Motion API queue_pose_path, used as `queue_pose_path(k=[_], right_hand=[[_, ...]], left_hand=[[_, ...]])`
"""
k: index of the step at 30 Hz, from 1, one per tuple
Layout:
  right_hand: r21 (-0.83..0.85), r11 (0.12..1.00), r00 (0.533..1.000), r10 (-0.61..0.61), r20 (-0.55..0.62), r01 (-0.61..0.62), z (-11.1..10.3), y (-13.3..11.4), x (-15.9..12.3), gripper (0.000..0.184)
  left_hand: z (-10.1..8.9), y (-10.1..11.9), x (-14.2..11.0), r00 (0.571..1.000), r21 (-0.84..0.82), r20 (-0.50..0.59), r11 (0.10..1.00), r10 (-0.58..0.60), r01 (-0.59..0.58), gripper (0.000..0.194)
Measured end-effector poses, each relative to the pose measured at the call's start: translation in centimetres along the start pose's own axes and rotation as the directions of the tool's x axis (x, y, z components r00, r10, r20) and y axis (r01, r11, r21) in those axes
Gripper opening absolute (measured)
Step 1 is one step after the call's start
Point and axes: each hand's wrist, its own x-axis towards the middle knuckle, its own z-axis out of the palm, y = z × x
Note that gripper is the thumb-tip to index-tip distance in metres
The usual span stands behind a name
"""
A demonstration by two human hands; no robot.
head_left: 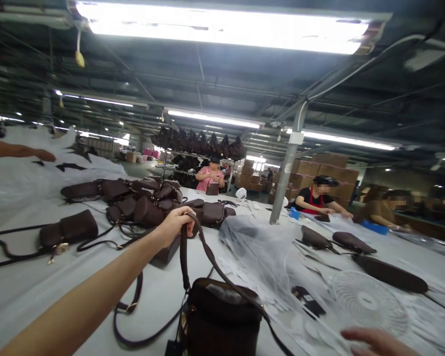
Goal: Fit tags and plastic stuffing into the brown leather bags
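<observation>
My left hand is closed around the strap of a dark brown handbag and holds it up. The bag stands upright in front of me, with pale stuffing showing at its top and a dark tag hanging at its side. Its lower part is cut off by the frame. At the bottom right my right hand shows only in part, fingers stretched out, with nothing in it. It is nearest to a white round fan on the table. Left of my arm lies another brown bag with its strap spread out.
Several brown bags are heaped on the white table. Clear plastic sheeting lies beside a grey post. More bags lie to the right. Several people work around the table; one person's arm reaches in at left.
</observation>
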Motion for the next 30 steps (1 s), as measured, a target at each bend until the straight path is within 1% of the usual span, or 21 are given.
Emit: queue_pose_path(k=[1,2,3,4,5,6,8,10,12,13,14,15,17,18,19,21,23,25,27,29,30], right_hand=[[-0.106,0.99,0.988,0.109,0.11,-0.097,1.7,-1.4,-0.5,0.028],[-0.128,0.99,0.986,0.08,0.146,-0.061,3.8,-3.5,-0.9,0.035],[-0.127,0.992,0.983,0.021,0.185,0.003,6.2,-6.0,-1.1,0.04],[-0.114,0.986,0.974,-0.093,0.206,0.118,8.8,-8.7,-1.2,0.044],[-0.095,0.969,0.95,-0.198,0.243,0.227,11.4,-11.3,-1.1,0.05],[-0.05,0.952,0.916,-0.275,0.292,0.301,14.0,-13.5,-1.0,0.057],[0.072,0.932,0.85,-0.354,0.39,0.355,19.1,-16.7,-0.8,0.067],[0.135,0.93,0.804,-0.365,0.47,0.343,23.8,-17.9,-0.9,0.073],[0.147,0.923,0.792,-0.38,0.478,0.355,27.8,-17.6,-1.0,0.076],[0.142,0.92,0.795,-0.389,0.466,0.366,29.5,-17.2,-1.0,0.073],[0.136,0.919,0.802,-0.389,0.454,0.369,30.9,-16.7,-0.9,0.064],[0.132,0.922,0.806,-0.383,0.452,0.364,32.1,-16.2,-0.7,0.049],[0.136,0.925,0.799,-0.376,0.469,0.355,33.5,-15.4,0.1,0.02],[0.145,0.923,0.79,-0.38,0.481,0.355,33.9,-15.1,0.6,0.014],[0.154,0.921,0.78,-0.386,0.493,0.358,34.0,-15.0,1.0,0.013],[0.169,0.918,0.759,-0.392,0.52,0.358,33.9,-15.1,1.7,0.015],[0.165,0.936,0.748,-0.348,0.566,0.31,33.6,-15.5,1.9,0.016],[0.145,0.956,0.744,-0.29,0.602,0.256,33.2,-16.0,1.7,0.017],[0.124,0.963,0.751,-0.264,0.606,0.238,32.8,-16.2,1.2,0.017],[0.13,0.955,0.764,-0.292,0.576,0.267,32.2,-15.8,0.7,0.016],[0.14,0.946,0.759,-0.319,0.568,0.292,31.7,-15.4,0.5,0.017]], left_hand=[[0.7,0.2,-0.1,1.0,0.001,0.028,1.0,0.014,-0.014,0.014],[1.4,0.4,-0.2,0.998,0.004,0.059,1.0,0.024,-0.025,0.013],[2.1,0.6,-0.3,0.995,0.012,0.09,0.999,0.031,-0.033,0.012],[2.7,0.7,-0.5,0.993,0.022,0.115,0.999,0.035,-0.038,0.012],[3.2,0.8,-0.7,0.99,0.034,0.135,0.999,0.034,-0.038,0.013],[3.6,0.8,-1.0,0.989,0.042,0.148,0.998,0.029,-0.036,0.015],[4.0,0.9,-1.4,0.99,0.035,0.138,0.999,0.017,-0.022,0.021],[4.0,0.9,-1.5,0.996,-0.01,0.092,1.0,-0.012,0.013,0.026],[3.7,1.0,-1.5,0.997,-0.079,0.051,0.995,-0.055,0.058,0.029],[3.5,1.0,-1.4,0.997,-0.109,0.041,0.991,-0.072,0.076,0.03],[3.3,1.1,-1.3,0.996,-0.134,0.036,0.987,-0.084,0.088,0.031],[3.0,1.0,-1.2,0.996,-0.153,0.035,0.984,-0.084,0.089,0.031],[2.4,0.6,-1.2,0.999,-0.177,0.017,0.983,-0.041,0.043,0.034],[2.0,0.2,-1.3,1.0,-0.183,0.01,0.983,-0.012,0.014,0.037],[1.7,-0.4,-1.5,1.0,-0.18,0.013,0.984,0.009,-0.007,0.041],[1.1,-2.1,-2.0,0.998,-0.148,0.064,0.989,0.016,-0.006,0.047],[0.8,-4.1,-2.4,0.991,-0.104,0.135,0.994,-0.008,0.022,0.048],[0.8,-5.7,-2.6,0.987,-0.097,0.158,0.995,-0.014,0.029,0.049],[1.0,-6.5,-2.5,0.987,-0.14,0.158,0.989,-0.031,0.053,0.052],[1.3,-6.7,-2.2,0.989,-0.24,0.134,0.966,-0.067,0.097,0.05],[1.3,-6.6,-2.0,0.992,-0.31,0.097,0.944,-0.085,0.111,0.046]])
